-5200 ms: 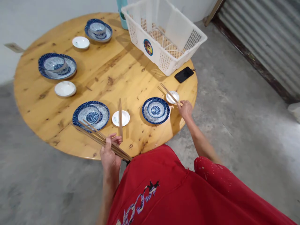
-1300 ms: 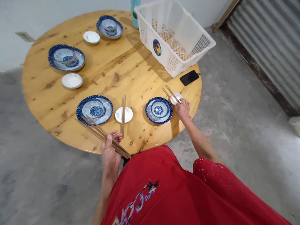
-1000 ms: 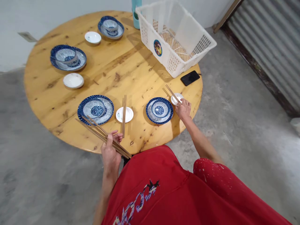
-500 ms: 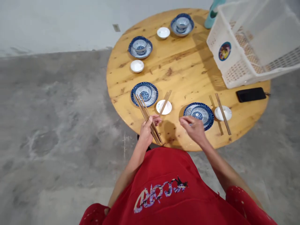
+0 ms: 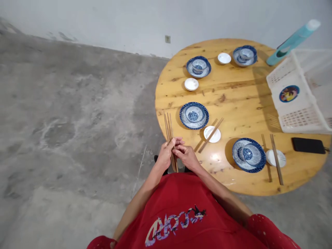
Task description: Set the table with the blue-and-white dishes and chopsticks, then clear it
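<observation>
A bundle of several wooden chopsticks (image 5: 168,126) is gripped in my left hand (image 5: 165,154), just off the near left edge of the round table. My right hand (image 5: 187,156) meets it there, its fingers pinched on the chopsticks beside my left fingers. To the right, one pair of chopsticks (image 5: 211,135) lies slanted across a small white bowl (image 5: 216,137). Another pair (image 5: 276,159) rests over the white bowl (image 5: 283,158) farther right. The blue-patterned plate (image 5: 182,119) nearest my hands carries a matching bowl (image 5: 194,114).
On the wooden table (image 5: 233,103) are more blue plates (image 5: 249,169) with bowls, plus small white bowls (image 5: 191,84). A white plastic crate (image 5: 287,110), a light-blue cylinder (image 5: 293,43) and a black phone (image 5: 308,145) occupy the right side. Concrete floor (image 5: 103,121) lies left.
My right hand has moved left from near the right-hand plate to the chopsticks in my left hand. The view has shifted left, so the table appears farther right and lower.
</observation>
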